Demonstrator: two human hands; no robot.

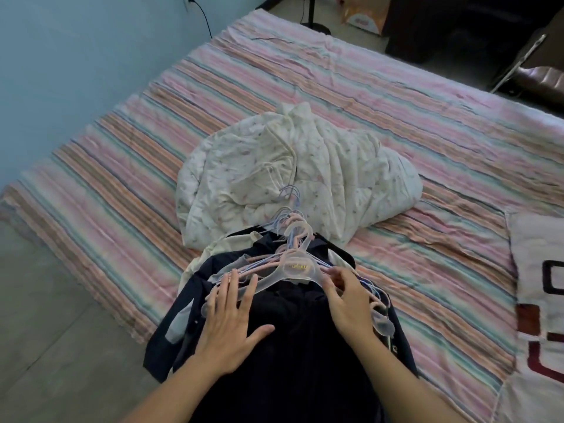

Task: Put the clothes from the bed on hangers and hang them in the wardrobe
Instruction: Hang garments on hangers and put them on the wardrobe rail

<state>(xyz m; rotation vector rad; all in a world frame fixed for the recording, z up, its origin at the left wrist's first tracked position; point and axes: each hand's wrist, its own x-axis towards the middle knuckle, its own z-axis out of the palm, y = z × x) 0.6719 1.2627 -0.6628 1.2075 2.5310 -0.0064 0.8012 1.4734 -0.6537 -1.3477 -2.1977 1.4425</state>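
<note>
The bed sheet under my clothes is striped in pink, peach, white and teal. Beyond the hangers, the crumpled quilted jacket is cream with a faint small floral print. The top hanger is frosted clear plastic with yellow lettering at its centre; those stacked beneath it are pale pink and pale blue. Below the hangers the jacket is dark navy with a grey patch on its sleeve. To the right of the hangers lies a white cloth with maroon and black outlined shapes. The wall is light blue.
</note>
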